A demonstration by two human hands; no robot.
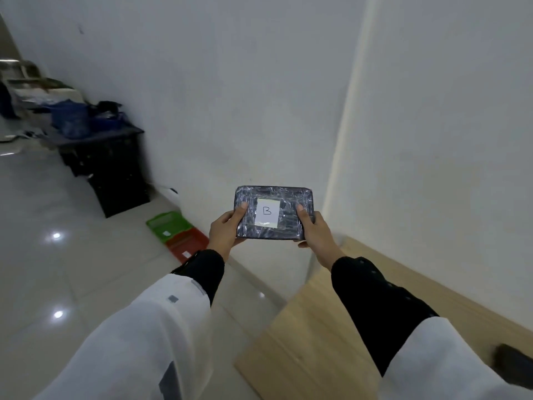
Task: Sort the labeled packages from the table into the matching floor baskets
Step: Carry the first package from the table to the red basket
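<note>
Package (274, 212), dark and wrapped in clear tape with a white label (267, 212) marked B, is held in the air between both hands, left hand (226, 230) clasping its left edge, right hand (313, 230) its right, thumbs on top. Below and left of the package, a green basket (167, 225) touches a red basket (189, 244) on the floor; the wooden table (311, 336) lies below right.

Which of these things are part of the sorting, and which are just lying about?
Part of the job:
package labeled B, held by left hand and right hand
green basket
red basket
wooden table

Lying about:
black crate
blue bag
</note>
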